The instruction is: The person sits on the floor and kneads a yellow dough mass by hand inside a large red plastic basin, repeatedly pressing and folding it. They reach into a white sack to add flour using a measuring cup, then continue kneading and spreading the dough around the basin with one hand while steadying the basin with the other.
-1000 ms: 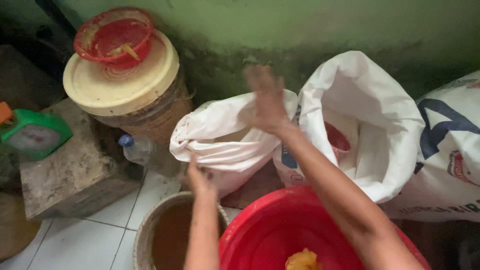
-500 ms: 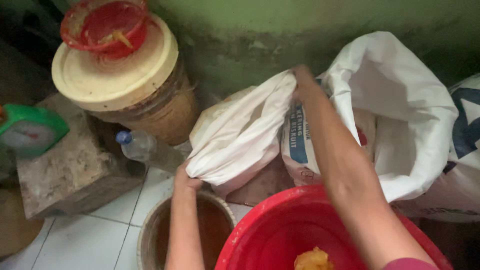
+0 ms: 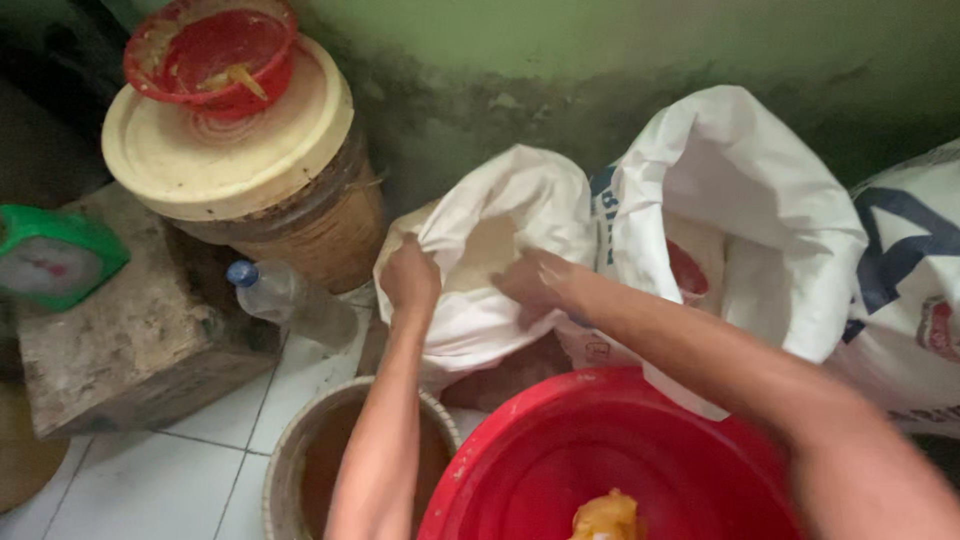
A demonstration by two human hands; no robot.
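Left hand [image 3: 410, 277] has its grip closed on the left rim of the small white sack [image 3: 500, 260], pulling the mouth open. Right hand [image 3: 535, 285] is blurry at the near rim of the opening, can't tell if it's clamped or loose. The sack sits on the floor against the green wall, just beside a bigger white sack [image 3: 740, 220]. Red basin [image 3: 560, 470] is right below the arms, lidded drum [image 3: 250, 190] off left.
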